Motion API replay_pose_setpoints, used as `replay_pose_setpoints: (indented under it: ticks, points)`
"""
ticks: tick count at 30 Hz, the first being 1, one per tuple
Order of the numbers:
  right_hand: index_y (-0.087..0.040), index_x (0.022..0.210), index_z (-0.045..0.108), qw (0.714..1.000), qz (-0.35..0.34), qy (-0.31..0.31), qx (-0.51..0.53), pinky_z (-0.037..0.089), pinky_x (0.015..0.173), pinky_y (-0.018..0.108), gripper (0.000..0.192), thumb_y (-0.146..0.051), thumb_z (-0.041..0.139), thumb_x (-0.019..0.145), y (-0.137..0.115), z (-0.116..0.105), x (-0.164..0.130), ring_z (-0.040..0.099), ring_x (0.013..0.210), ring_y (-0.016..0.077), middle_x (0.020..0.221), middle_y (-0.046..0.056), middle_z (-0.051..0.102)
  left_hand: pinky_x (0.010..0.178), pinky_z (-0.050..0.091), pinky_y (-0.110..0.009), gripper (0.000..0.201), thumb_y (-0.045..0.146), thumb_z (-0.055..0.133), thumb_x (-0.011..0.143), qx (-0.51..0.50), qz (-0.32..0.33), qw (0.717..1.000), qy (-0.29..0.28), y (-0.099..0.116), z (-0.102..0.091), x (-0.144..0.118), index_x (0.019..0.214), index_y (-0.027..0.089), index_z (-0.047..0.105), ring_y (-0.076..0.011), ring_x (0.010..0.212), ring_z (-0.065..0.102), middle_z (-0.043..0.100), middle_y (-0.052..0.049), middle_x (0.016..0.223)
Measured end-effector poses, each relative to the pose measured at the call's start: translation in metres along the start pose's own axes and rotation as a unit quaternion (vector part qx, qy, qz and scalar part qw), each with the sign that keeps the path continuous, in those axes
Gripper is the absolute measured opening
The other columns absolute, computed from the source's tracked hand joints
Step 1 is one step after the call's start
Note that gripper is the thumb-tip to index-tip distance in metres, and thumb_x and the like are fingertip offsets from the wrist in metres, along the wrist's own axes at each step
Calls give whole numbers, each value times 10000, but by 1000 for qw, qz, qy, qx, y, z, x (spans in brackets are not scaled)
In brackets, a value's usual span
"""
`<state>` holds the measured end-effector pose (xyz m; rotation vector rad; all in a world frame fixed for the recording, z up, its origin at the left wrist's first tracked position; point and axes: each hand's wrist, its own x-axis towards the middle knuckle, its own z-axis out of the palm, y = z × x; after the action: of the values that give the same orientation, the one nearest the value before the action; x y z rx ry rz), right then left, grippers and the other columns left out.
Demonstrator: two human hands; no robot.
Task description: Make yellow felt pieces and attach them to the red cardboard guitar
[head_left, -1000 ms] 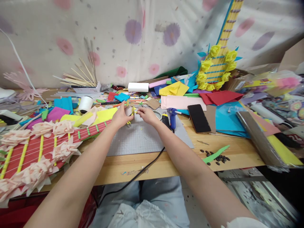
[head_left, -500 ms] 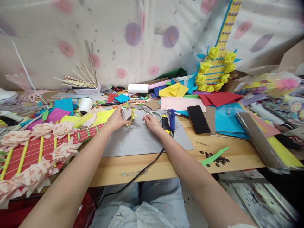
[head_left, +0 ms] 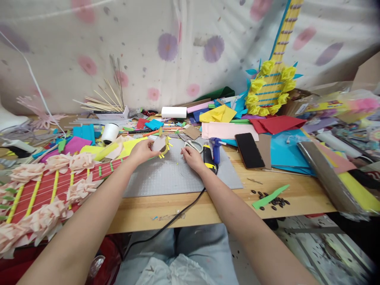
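Note:
My left hand (head_left: 140, 152) is closed on a small cardboard piece (head_left: 159, 144), pinching it by its left side above the grey cutting mat (head_left: 160, 184). Short yellow strips stick out along the piece's right and lower edge. To its right, my right hand (head_left: 192, 158) hovers low over the mat with fingertips drawn together; whatever they hold, if anything, is too small to make out. Just beyond that hand lie scissors (head_left: 196, 146) with pale handles. A blue glue gun (head_left: 216, 149) and a black-and-yellow tool (head_left: 209, 159) lie to the right of it.
A red paper guitar (head_left: 62, 178) with pink flowers lies at the left. A yellow guitar (head_left: 270, 87) stands at the back. On the right are a phone (head_left: 249, 150), blue sheets (head_left: 286, 150) and black beads (head_left: 274, 201). A black cord (head_left: 175, 217) crosses the table's front edge.
The cardboard piece has turned in my left hand, so more of its flat face shows. My right hand has barely moved. The view has shifted slightly.

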<state>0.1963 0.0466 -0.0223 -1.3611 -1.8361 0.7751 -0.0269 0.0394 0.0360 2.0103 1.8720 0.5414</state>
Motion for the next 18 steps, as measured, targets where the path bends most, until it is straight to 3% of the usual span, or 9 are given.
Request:
replay_pose_setpoints:
  ticks: [8, 13, 18]
  points:
    - [-191, 724, 552, 1000, 4, 20, 3, 332, 577, 223, 258, -363, 392, 831, 3, 2, -2, 500, 579, 124, 585, -20, 535, 710, 451, -253, 525, 515, 661, 548, -12, -11, 1000, 5, 2, -5, -14, 978, 216, 620, -191, 839, 615, 674, -21, 936]
    - [-187, 790, 581, 997, 31, 64, -12, 352, 584, 224, 170, -308, 461, 790, -3, -2, 7, 518, 615, 128, 653, -6, 589, 756, 456, -282, 740, 534, 697, 495, 8, -24, 999, -34, 2, 0, -22, 1132, 203, 518, -214, 913, 603, 645, -64, 1016]
    - [-202, 825, 617, 993, 21, 8, -120, 373, 618, 227, 133, -230, 507, 756, -24, -7, 45, 556, 717, 137, 815, 5, 647, 781, 451, -303, 806, 543, 689, 517, -6, -26, 999, -33, -6, 6, -22, 1207, 235, 410, -212, 947, 591, 620, -64, 1062]
